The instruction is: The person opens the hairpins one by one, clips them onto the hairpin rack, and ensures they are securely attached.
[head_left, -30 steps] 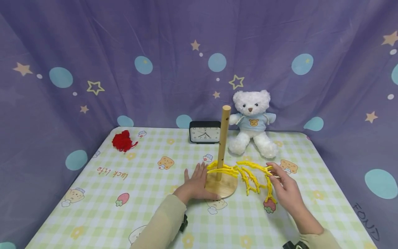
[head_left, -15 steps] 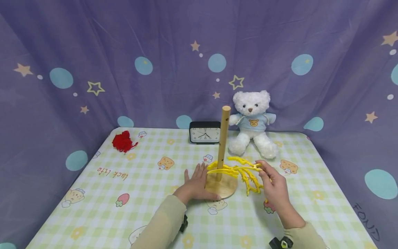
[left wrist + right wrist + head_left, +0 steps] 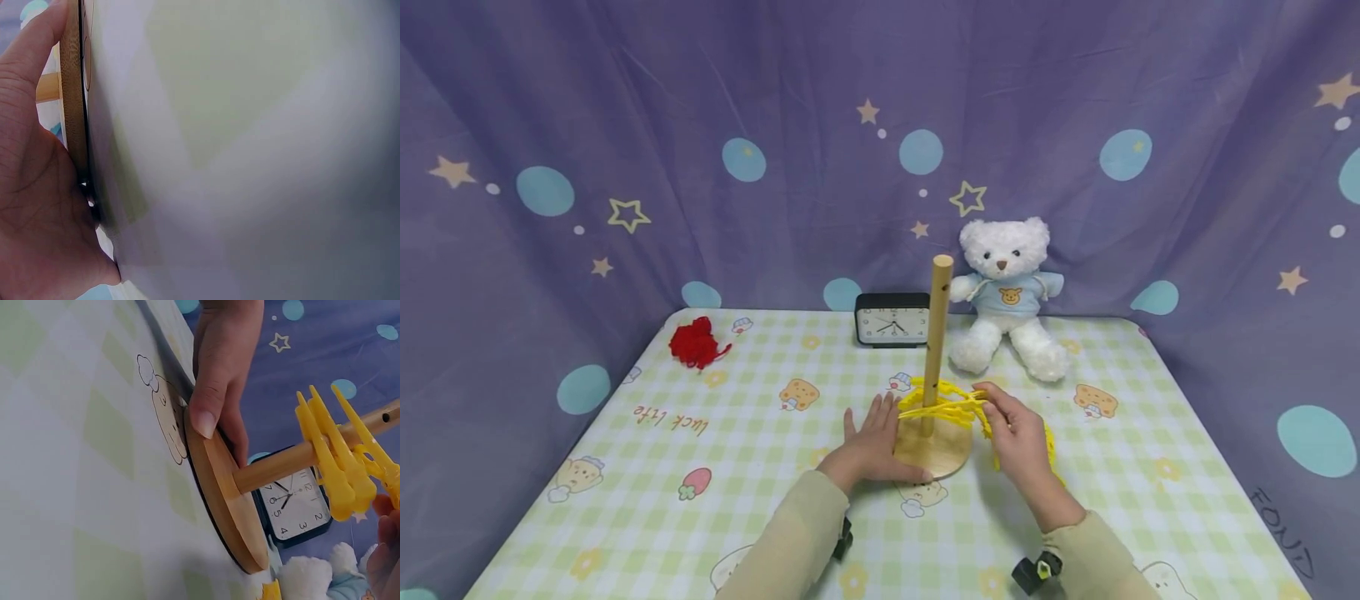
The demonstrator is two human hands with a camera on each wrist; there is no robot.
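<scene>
A round wooden base [image 3: 942, 455] with an upright wooden post [image 3: 937, 325] stands on the table; small dark holes show along the post. My left hand [image 3: 871, 446] rests at the base's left edge, fingers spread, the thumb on its front rim in the right wrist view. Yellow plastic branch-like pieces [image 3: 331, 469] stick out from the lower post. My right hand [image 3: 1021, 435] pinches another yellow branch-like piece [image 3: 365, 432] close to the post's right side. Whether it touches the post cannot be made out. More yellow pieces [image 3: 1051, 446] lie partly hidden behind that hand.
A black-framed clock [image 3: 892, 321] stands behind the post. The white teddy bear [image 3: 1009, 283] in a blue top sits beside it at the back. Red yarn [image 3: 696, 342] lies at the far left of the checked tablecloth [image 3: 760, 367]. A purple curtain [image 3: 820, 217] hangs behind.
My right hand has moved left toward the post, bringing the pinched yellow piece with it. The left hand has stayed against the base.
</scene>
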